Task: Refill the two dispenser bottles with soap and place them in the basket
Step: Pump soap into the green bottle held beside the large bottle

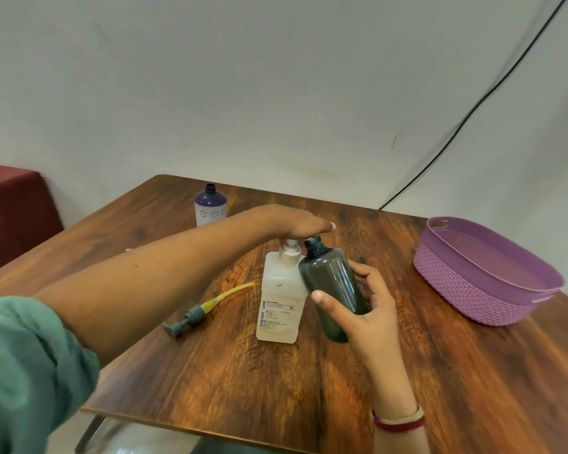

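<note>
My right hand [368, 309] grips a dark grey, capless dispenser bottle [333, 283], tilted so its open neck sits just under the nozzle of a white soap pump bottle [281, 299]. My left hand [295, 222] lies flat on top of that pump head, palm down. A second capless bottle [210, 204], dark blue above and white with a floral print below, stands upright at the far left of the table. A purple woven basket [479, 283] stands at the right with nothing visible inside.
A grey pump cap with a yellow tube [200, 311] lies on the wooden table [276, 381] left of the soap bottle. A dark red seat [10, 211] stands at the far left. A black cable [473, 109] runs down the wall.
</note>
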`<act>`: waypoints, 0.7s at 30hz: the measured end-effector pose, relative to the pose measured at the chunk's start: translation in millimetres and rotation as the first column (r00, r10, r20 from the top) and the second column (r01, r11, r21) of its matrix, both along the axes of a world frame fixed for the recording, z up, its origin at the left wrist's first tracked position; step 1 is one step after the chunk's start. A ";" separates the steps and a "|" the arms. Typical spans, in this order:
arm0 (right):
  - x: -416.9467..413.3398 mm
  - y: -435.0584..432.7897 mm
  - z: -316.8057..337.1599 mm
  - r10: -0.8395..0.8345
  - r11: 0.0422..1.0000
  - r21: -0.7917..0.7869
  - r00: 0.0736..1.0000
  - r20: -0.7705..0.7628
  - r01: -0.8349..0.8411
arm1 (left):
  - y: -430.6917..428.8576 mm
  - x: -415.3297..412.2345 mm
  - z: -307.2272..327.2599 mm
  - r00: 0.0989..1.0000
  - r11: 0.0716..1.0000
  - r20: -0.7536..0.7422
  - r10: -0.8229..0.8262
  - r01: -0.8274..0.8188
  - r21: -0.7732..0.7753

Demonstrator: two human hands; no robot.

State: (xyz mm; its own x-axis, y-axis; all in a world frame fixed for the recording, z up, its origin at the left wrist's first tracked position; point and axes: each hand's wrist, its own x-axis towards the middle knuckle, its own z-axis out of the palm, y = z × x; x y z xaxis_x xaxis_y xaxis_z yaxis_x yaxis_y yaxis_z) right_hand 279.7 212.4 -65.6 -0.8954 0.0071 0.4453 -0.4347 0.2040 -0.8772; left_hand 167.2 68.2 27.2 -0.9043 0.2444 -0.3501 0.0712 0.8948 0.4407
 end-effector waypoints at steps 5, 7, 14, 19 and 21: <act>4.3 -2.9 3.4 -0.027 1.000 -0.007 0.999 0.037 0.027 | 2.8 3.6 10.9 0.998 0.998 0.040 -0.043 0.044 -0.032; 4.2 -4.1 3.4 -0.036 0.999 -0.009 0.999 0.038 0.037 | 0.8 3.0 8.0 0.999 0.999 0.032 -0.036 0.037 -0.005; 7.1 -3.5 1.5 -0.005 0.994 -0.105 0.995 0.095 0.015 | 0.8 11.8 10.1 0.998 0.997 -0.023 -0.056 0.055 -0.050; 7.9 -5.2 4.6 0.025 0.990 -0.139 0.995 0.097 -0.012 | -0.5 8.5 16.7 0.996 0.996 0.053 -0.069 0.071 -0.047; 8.1 -7.0 5.3 0.030 0.990 -0.139 0.995 0.099 -0.016 | -1.5 6.3 11.9 0.998 0.998 0.026 -0.062 0.063 -0.021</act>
